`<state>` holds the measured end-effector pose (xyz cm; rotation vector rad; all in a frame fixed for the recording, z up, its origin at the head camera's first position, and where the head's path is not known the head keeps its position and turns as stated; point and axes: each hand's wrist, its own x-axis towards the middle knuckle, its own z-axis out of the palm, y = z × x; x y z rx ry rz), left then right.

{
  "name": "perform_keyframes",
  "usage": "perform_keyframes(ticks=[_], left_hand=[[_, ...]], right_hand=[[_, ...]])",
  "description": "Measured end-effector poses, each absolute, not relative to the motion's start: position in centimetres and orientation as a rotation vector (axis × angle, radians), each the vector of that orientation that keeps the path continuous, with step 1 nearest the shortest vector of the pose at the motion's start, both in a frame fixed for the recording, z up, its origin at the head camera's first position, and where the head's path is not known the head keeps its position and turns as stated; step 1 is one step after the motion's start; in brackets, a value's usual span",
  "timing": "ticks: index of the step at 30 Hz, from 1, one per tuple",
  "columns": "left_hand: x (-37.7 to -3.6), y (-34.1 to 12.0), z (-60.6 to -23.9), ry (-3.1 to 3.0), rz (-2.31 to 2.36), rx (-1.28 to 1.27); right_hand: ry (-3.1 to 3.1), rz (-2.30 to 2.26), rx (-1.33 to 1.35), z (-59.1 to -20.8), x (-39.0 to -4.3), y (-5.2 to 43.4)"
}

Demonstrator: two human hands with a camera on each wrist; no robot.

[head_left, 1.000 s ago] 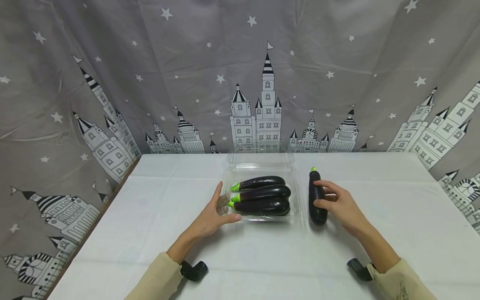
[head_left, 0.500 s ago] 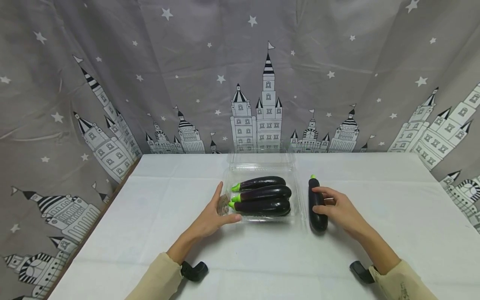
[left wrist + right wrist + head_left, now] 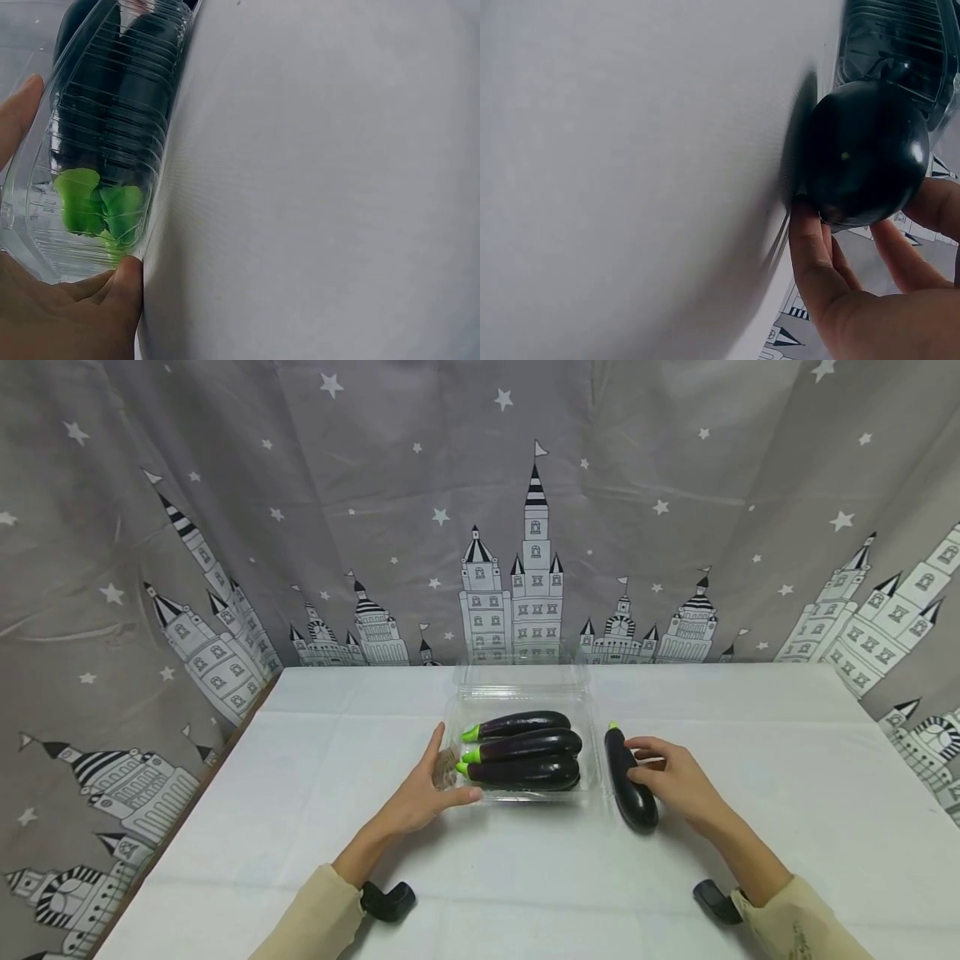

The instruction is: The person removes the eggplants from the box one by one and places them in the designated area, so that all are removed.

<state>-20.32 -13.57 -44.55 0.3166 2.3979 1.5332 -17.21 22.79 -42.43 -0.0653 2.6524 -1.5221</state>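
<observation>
An open clear plastic clamshell container (image 3: 517,799) holds several glossy dark eggplants (image 3: 525,745) with green stems, all pointing left. My left hand (image 3: 416,795) rests against its near left corner, thumb along the front and fingers at the left side. In the left wrist view, fingertips (image 3: 127,274) press near the base of the clear wall, beside the green stems. To the container's right, my right hand (image 3: 678,781) holds another eggplant (image 3: 626,781) between thumb and fingers, its stem tilted toward the container. The right wrist view shows this eggplant's rounded end (image 3: 866,154) close over the table.
The container's clear lid (image 3: 521,675) stands folded back at the far table edge. A white cloth (image 3: 510,877) covers the table. Behind it hangs a grey curtain (image 3: 375,460) printed with castles and stars. A black wrist device (image 3: 387,902) sits by the left sleeve.
The right hand has drawn the loose eggplant a little nearer the front edge and turned it, so the stem end leans left toward the container. The left hand and container stay put.
</observation>
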Motion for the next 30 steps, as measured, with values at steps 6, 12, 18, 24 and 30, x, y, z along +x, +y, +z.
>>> perform_keyframes(ticks=[6,12,18,24,30], left_hand=[[-20.39,-13.57,-44.53,2.398,1.531,0.318],[-20.34,-13.55,-44.68,2.392,1.534,0.297],[-20.44,-13.48,-44.77,2.398,1.528,0.307],[-20.33,-13.53,-44.67,2.39,1.537,0.305],[-20.34,-13.64,-44.85,2.384,1.541,0.321]], right_hand=[[2.654,-1.55,-0.072,-42.75,-17.3,22.88],[2.667,-1.518,-0.119,-42.86,-17.24,23.14],[2.642,-1.476,-0.107,-42.58,-17.0,23.4],[2.622,-1.475,-0.097,-42.6,-16.95,23.44],[2.644,-1.478,-0.108,-42.53,-17.0,22.9]])
